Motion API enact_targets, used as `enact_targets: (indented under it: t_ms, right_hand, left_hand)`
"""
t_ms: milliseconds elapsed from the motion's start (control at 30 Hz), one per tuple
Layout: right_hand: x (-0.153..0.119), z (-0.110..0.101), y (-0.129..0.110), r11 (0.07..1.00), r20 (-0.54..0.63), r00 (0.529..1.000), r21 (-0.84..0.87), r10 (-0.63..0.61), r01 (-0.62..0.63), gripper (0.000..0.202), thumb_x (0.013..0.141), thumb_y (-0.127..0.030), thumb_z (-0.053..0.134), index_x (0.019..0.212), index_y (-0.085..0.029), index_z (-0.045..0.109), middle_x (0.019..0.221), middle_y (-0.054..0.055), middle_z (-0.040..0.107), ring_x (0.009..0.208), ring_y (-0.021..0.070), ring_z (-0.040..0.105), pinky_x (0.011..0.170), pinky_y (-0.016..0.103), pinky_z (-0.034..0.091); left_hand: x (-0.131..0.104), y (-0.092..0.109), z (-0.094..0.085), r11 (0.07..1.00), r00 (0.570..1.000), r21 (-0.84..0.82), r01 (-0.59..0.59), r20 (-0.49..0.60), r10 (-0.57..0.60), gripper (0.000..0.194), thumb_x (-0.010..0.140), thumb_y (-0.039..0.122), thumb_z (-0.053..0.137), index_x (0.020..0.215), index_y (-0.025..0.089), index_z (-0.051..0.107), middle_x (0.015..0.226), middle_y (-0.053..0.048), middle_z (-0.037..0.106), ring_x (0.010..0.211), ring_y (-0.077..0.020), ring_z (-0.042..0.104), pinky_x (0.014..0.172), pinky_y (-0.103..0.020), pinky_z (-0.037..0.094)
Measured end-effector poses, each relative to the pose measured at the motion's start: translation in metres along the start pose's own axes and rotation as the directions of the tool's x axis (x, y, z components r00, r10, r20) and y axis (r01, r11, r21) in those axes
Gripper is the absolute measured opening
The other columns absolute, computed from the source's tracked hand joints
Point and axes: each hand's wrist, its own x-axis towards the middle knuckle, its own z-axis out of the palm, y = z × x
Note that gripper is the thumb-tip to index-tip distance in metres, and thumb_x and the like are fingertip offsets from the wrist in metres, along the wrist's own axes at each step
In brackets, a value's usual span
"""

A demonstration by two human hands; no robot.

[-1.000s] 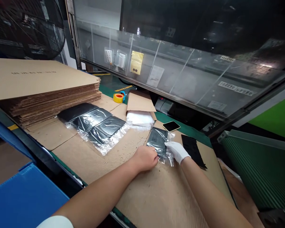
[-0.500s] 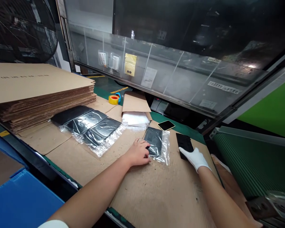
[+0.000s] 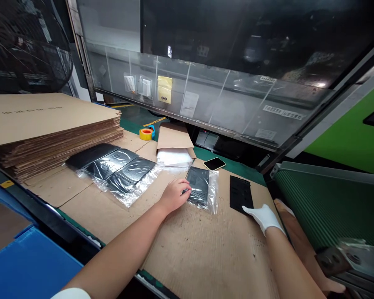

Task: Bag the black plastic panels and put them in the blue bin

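My bare left hand (image 3: 175, 194) is at the left edge of a flat black panel in a clear plastic bag (image 3: 199, 185), its loosely bent fingers apart and over that edge. My right hand (image 3: 263, 216), in a white glove, is at the near right corner of an unbagged black panel (image 3: 239, 191) lying flat on the cardboard. Its thumb stretches to the panel's near edge, apart from the other fingers, which are partly hidden. To the left, several bagged black panels (image 3: 115, 166) overlap in a row.
A tall stack of flat cardboard (image 3: 59, 120) stands at left. Behind the bags are a yellow tape roll (image 3: 146, 133), a cardboard box with white sheets (image 3: 174, 155) and a phone (image 3: 214, 163). At right runs a green ribbed conveyor (image 3: 333, 203); a blue bin (image 3: 31, 265) is lower left.
My right hand has slid back toward me, from the unbagged panel's side to its near corner. My left hand has drawn slightly away from the bagged panel. The view has shifted a little.
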Motion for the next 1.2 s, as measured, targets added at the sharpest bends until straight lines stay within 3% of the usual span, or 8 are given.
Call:
enact_targets:
  t_ms: [100,167,300,500,633,800,967,1200]
  right_hand:
    - [-0.015,0.001,-0.008,0.999,-0.011,1.000,-0.033,0.003,-0.003,0.101,0.064,-0.062,0.066,0.137,0.001,0.038,0.122,0.031,0.057,0.116,0.0403,0.055,0.088,0.045,0.048]
    - [-0.026,0.004,-0.015,0.986,0.009,0.992,-0.115,-0.123,0.124,0.100,0.066,-0.067,0.061,0.142,-0.010,0.034,0.138,0.026,0.046,0.125,0.0404,0.046,0.095,0.048,0.043]
    - [-0.031,0.009,-0.023,0.897,0.171,0.930,-0.256,-0.326,0.361,0.057,0.080,-0.056,0.053,0.125,-0.021,0.058,0.137,0.013,0.051,0.124,0.0326,0.049,0.095,0.042,0.043]
    - [-0.018,-0.017,-0.026,0.924,0.011,0.981,-0.333,-0.194,0.187,0.044,0.095,-0.028,0.026,0.103,-0.015,0.067,0.104,0.019,0.066,0.101,0.0290,0.063,0.083,0.040,0.045]
    - [-0.012,-0.018,-0.032,0.941,-0.098,0.990,-0.333,-0.104,0.065,0.051,0.089,-0.055,0.039,0.124,-0.024,0.057,0.128,0.014,0.056,0.114,0.0278,0.055,0.087,0.037,0.045]
    - [-0.003,-0.001,-0.037,0.944,-0.065,0.993,-0.309,0.103,-0.118,0.078,0.078,-0.072,0.041,0.126,-0.013,0.055,0.121,0.024,0.057,0.113,0.0403,0.054,0.085,0.052,0.044]
    - [0.015,0.007,-0.041,0.954,0.049,0.998,-0.298,0.027,-0.011,0.051,0.083,-0.054,0.046,0.126,-0.030,0.057,0.123,0.013,0.058,0.110,0.0329,0.057,0.083,0.044,0.046]
    - [0.021,0.003,-0.041,0.907,-0.006,0.976,-0.371,-0.216,0.198,0.036,0.086,-0.047,0.049,0.107,-0.024,0.067,0.113,0.013,0.058,0.107,0.0293,0.056,0.083,0.039,0.044]
  left_hand:
    - [0.000,0.000,0.000,1.000,1.000,-0.015,0.004,-0.020,-0.005,0.010,0.080,0.015,0.061,0.082,0.020,0.070,0.102,-0.004,0.066,0.097,-0.0210,0.061,0.090,-0.036,0.046]
    - [0.000,-0.001,0.000,1.000,1.000,-0.010,0.008,-0.029,-0.008,0.011,0.080,0.014,0.061,0.082,0.020,0.069,0.101,-0.005,0.066,0.096,-0.0211,0.061,0.090,-0.037,0.046]
    - [0.001,-0.003,0.000,1.000,0.999,-0.001,0.005,-0.043,-0.006,0.011,0.080,0.015,0.059,0.082,0.020,0.069,0.100,-0.006,0.066,0.096,-0.0214,0.061,0.089,-0.037,0.047]
    - [0.006,-0.004,-0.011,0.996,0.990,-0.048,-0.075,-0.124,0.068,0.016,0.085,0.023,0.053,0.087,0.021,0.069,0.098,-0.007,0.066,0.095,-0.0221,0.062,0.087,-0.038,0.050]
    - [0.014,-0.015,-0.016,0.999,0.988,-0.015,-0.041,-0.150,0.038,0.021,0.086,0.036,0.054,0.087,0.022,0.069,0.098,-0.007,0.066,0.096,-0.0242,0.062,0.086,-0.038,0.050]
    - [0.013,-0.015,-0.015,1.000,0.993,-0.006,-0.024,-0.118,0.023,0.023,0.087,0.036,0.052,0.086,0.021,0.069,0.097,-0.006,0.066,0.095,-0.0231,0.062,0.086,-0.036,0.051]
    - [0.010,-0.013,-0.012,0.999,0.990,0.001,-0.044,-0.131,0.044,0.018,0.087,0.027,0.052,0.086,0.020,0.068,0.095,-0.006,0.066,0.093,-0.0209,0.062,0.086,-0.035,0.050]
    - [0.010,-0.011,-0.013,0.999,0.991,-0.036,-0.020,-0.132,0.015,0.016,0.086,0.023,0.052,0.086,0.020,0.067,0.095,-0.007,0.065,0.093,-0.0207,0.062,0.085,-0.035,0.051]
